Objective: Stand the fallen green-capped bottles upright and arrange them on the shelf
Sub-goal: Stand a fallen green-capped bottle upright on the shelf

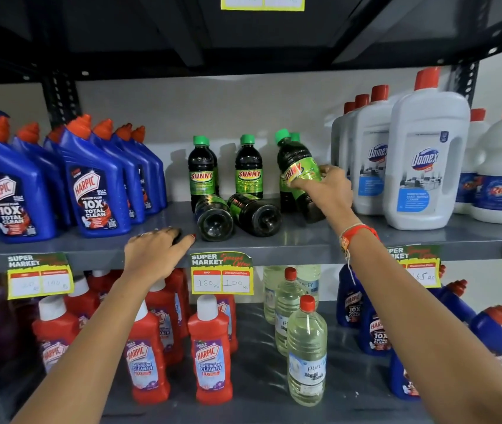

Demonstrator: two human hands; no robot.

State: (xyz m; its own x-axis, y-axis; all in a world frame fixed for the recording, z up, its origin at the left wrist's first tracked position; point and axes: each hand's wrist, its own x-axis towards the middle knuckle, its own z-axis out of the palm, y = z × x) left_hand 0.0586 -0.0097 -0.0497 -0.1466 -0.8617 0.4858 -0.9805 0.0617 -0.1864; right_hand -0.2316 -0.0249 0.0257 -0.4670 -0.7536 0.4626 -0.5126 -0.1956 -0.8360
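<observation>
Dark green-capped "Sunny" bottles stand and lie in the middle of the grey shelf. Two lie on their sides, bases toward me: the left fallen bottle and the right fallen bottle. Upright behind them stand a left bottle and a middle bottle. My right hand grips a tilted bottle around its label, cap leaning left, with another upright bottle partly hidden behind it. My left hand rests palm down on the shelf's front edge, left of the fallen bottles, holding nothing.
Blue Harpic bottles fill the shelf's left side. White Domex bottles and Rin bottles crowd the right. A lower shelf holds red Harpic cleaners and clear bottles. Price tags hang on the edge.
</observation>
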